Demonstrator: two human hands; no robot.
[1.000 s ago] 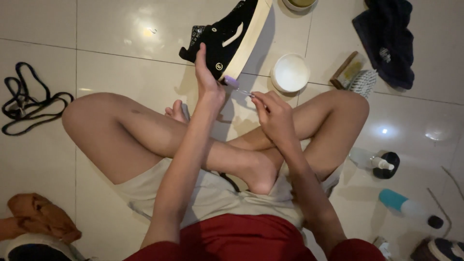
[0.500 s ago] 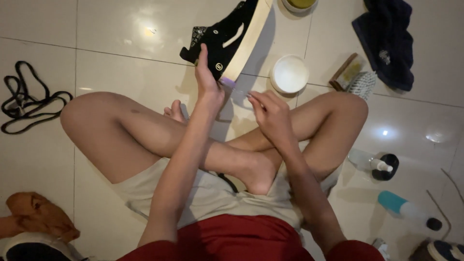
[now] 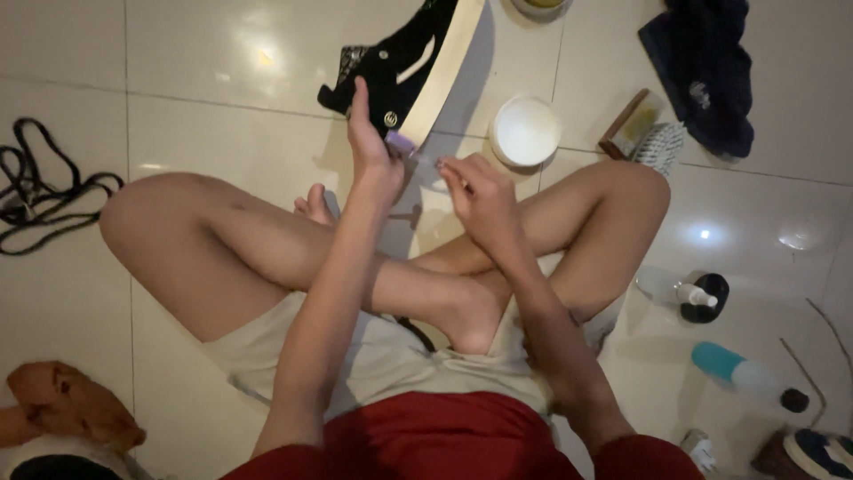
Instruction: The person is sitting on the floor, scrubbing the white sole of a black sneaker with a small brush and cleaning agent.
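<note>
Glossy pale floor tiles (image 3: 222,116) carry everything in view, and the person sits cross-legged on them. A dark blue towel (image 3: 702,71) lies at upper right, a black cord (image 3: 40,191) at far left, an orange cloth (image 3: 67,404) at lower left.

A black shoe (image 3: 395,67) with a tan sole stands tilted ahead of the knees, its long axis running from lower left up to upper right. The left hand (image 3: 369,147) steadies it at the heel end, fingers extended along the side, thumb near the sole. The right hand (image 3: 480,200) sits just right of the heel, nearer the sole edge, fingers pinched closed on the thin handle of a small brush (image 3: 404,144) whose purple head touches the sole.

A round white tub (image 3: 526,132) stands just right of the shoe, open, with pale contents. Beside it lies a wooden scrub brush (image 3: 644,133). A teal-capped bottle (image 3: 742,373) lies on its side at right; a small spray bottle (image 3: 689,293) rests above it.
</note>
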